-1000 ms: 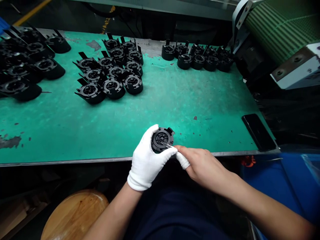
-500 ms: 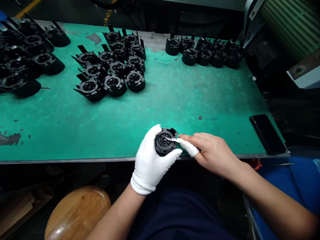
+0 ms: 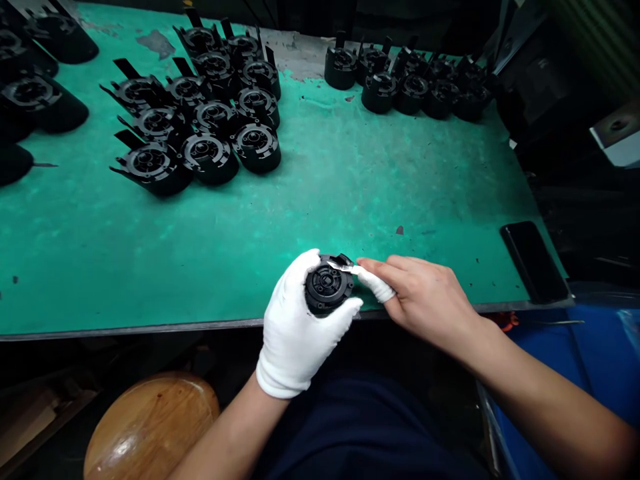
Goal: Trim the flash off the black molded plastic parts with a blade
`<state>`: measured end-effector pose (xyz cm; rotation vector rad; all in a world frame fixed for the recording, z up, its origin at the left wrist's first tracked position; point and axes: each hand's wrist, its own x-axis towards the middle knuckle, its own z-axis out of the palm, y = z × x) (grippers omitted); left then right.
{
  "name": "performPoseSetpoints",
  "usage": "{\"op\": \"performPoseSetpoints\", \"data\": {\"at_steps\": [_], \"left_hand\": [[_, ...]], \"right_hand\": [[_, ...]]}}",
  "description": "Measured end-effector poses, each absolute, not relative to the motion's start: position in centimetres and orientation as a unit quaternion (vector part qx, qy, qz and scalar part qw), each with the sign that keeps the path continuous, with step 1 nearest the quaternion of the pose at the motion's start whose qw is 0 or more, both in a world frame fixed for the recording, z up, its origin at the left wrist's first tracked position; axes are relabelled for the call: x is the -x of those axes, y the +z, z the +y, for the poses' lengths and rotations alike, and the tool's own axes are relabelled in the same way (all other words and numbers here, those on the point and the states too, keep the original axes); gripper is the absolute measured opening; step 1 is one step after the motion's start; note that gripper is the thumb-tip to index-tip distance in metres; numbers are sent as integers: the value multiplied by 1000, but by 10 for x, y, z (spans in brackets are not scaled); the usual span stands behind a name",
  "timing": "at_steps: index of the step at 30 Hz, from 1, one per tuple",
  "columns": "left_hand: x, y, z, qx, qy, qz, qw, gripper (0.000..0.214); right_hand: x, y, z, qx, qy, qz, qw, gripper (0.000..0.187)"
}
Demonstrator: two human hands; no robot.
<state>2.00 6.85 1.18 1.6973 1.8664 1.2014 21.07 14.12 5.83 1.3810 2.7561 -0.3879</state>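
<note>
In the head view my left hand (image 3: 300, 327), in a white glove, is wrapped round a black round plastic part (image 3: 327, 285) whose ribbed face points up at me. This part is held just over the front edge of the green table. My right hand (image 3: 420, 290) is bare apart from a white cover on the thumb. Between thumb and forefinger it pinches a small knife (image 3: 343, 267) with a pointed metal blade. The blade lies over the upper rim of the part; whether it touches is hard to tell. Its handle is mostly hidden in the fingers.
Several similar black parts stand in a group (image 3: 205, 120) at left of centre, others (image 3: 410, 83) at the back right and more (image 3: 45, 97) at far left. A phone (image 3: 536, 261) lies near the table's (image 3: 150, 267) right edge. A wooden stool (image 3: 150, 427) is below.
The knife tip has moved from the middle of the black part up to its upper rim. My view has shifted a little, and the left hand still grips the part.
</note>
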Motion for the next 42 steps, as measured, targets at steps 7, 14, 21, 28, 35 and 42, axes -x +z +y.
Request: {"op": "performPoseSetpoints", "data": {"at_steps": [7, 14, 21, 28, 35, 42], "left_hand": [[-26, 7, 72, -581, 450, 660, 156, 66], [-28, 6, 74, -571, 461, 665, 137, 64], [-29, 4, 73, -572, 455, 670, 126, 65], [-31, 3, 74, -574, 466, 664, 107, 62], [-20, 10, 73, -597, 447, 646, 160, 60], [24, 30, 88, -681, 330, 591, 280, 72]], "right_hand": [[-224, 59, 136, -432, -196, 880, -23, 43], [-238, 59, 116, -440, -163, 883, 22, 42], [-226, 63, 113, -483, -123, 866, 31, 40], [-220, 57, 106, -504, -88, 858, 30, 38], [-229, 60, 115, -480, -197, 850, -91, 34], [-240, 63, 150, -380, -215, 900, 10, 37]]}}
